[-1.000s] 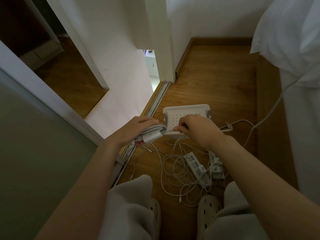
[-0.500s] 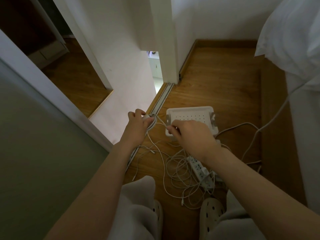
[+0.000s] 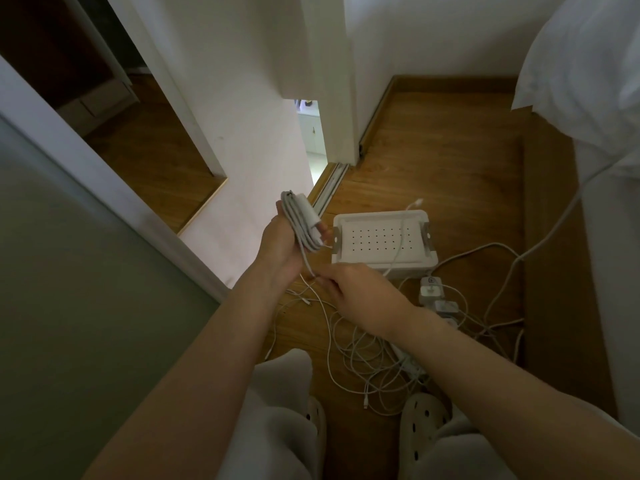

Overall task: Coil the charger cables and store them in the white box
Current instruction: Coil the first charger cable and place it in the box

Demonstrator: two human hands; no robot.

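My left hand [image 3: 282, 239] is raised above the floor, palm up, closed around a coiled white charger cable [image 3: 300, 221] with its adapter on top. A loose strand runs from the coil down to my right hand [image 3: 358, 294], which pinches it just below. The white box [image 3: 381, 239] with a perforated bottom sits on the wooden floor to the right of the coil; one thin cable end [image 3: 403, 230] trails across it. A tangle of loose white cables [image 3: 363, 362] lies on the floor beneath my right forearm.
Several white plug adapters [image 3: 438, 299] and a power strip [image 3: 410, 363] lie right of the tangle. A thicker cable [image 3: 540, 237] runs up toward the white bedding [image 3: 588, 64] at right. A sliding door track [image 3: 329, 185] and white wall stand left. My slippers [image 3: 424, 420] are at the bottom.
My left hand has lifted and turned palm up, showing the coil. My right hand slid down and left off the box, pulling the strand taut below the coil.
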